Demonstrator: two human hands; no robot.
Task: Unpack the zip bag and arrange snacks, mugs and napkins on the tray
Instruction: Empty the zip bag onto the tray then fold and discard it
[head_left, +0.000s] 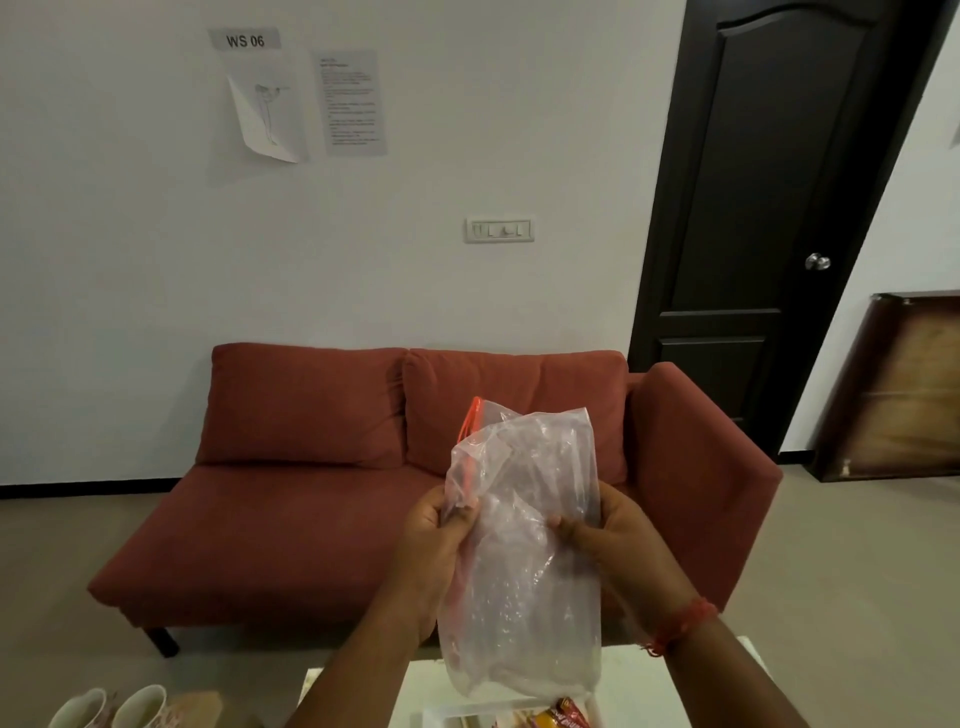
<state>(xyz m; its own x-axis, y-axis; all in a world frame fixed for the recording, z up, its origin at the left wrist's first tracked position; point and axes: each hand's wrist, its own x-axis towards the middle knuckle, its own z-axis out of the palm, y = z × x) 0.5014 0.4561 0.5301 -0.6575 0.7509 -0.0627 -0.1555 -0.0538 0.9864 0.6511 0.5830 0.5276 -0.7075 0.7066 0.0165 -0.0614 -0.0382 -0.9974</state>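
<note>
A: Item one, container?

B: Zip bag (524, 545), clear crinkled plastic, orange-red zip strip along its left edge. Held upright in the air above the near edge of the white bench (649, 680), in front of the red sofa (322, 499).

A: Contents?

B: Cannot tell for certain; the plastic is creased and cloudy, and no distinct object shows through it. It hangs slack.

A: Who holds it?

B: Both hands. Left hand (441, 540) grips the left edge by the zip strip, fingers (460, 514) curled and pinching the plastic. Right hand (608, 530) grips the right side, its thumb across the front, the rest wrapped behind. A red thread band (680, 623) sits on the right wrist.

A: Item two, tray?

B: White tray (441, 712), only its far rim visible at the bottom edge, directly below the bag. Snack packets (561, 719) in red and orange wrappers lie in it, partly cut off by the frame.

A: Mugs?

B: Two pale mugs (111, 709), side by side, bottom left, well apart from the tray. A tan item just right of them is too cropped to identify.

A: Background fixtures?

B: Dark door (769, 208) far right, switch plate (500, 229) on the wall, papers and a "WS 06" label (245, 40) upper left.
</note>
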